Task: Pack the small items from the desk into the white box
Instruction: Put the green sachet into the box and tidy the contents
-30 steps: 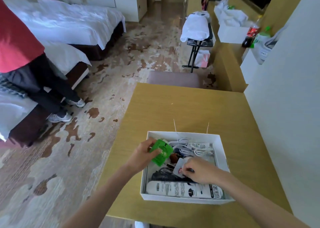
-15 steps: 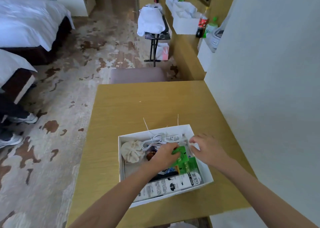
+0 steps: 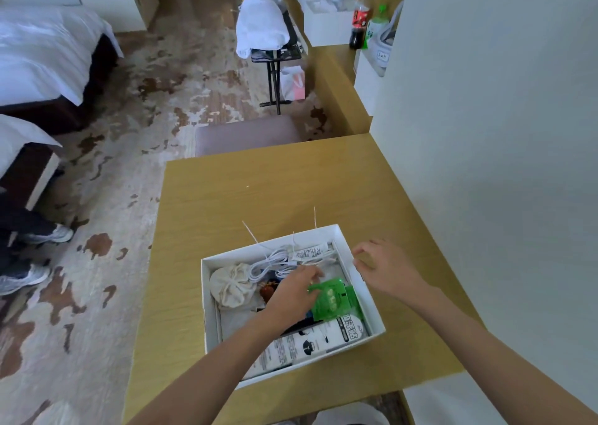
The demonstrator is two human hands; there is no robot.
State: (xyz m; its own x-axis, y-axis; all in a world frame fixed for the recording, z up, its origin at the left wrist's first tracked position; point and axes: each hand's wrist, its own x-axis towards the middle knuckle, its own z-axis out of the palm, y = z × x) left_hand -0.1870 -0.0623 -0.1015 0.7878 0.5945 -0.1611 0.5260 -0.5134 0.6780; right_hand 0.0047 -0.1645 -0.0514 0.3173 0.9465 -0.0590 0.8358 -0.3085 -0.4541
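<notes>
Grip unclear, left hand (image 3: 288,295) on green packet (image 3: 333,301) in white box (image 3: 208,311), right hand (image 3: 388,271) loosely curled, empty

Yellow wooden desk (image 3: 259,191) stands against white wall (image 3: 485,101); grey stool (image 3: 246,133) at its far edge. Brown-blotched carpet (image 3: 129,153); two white-sheeted beds (image 3: 42,52) at left.

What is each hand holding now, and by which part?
The left hand touches the green packet at its far-left corner; a grip cannot be told. The right hand appears to hold nothing, beside the white box.
</notes>
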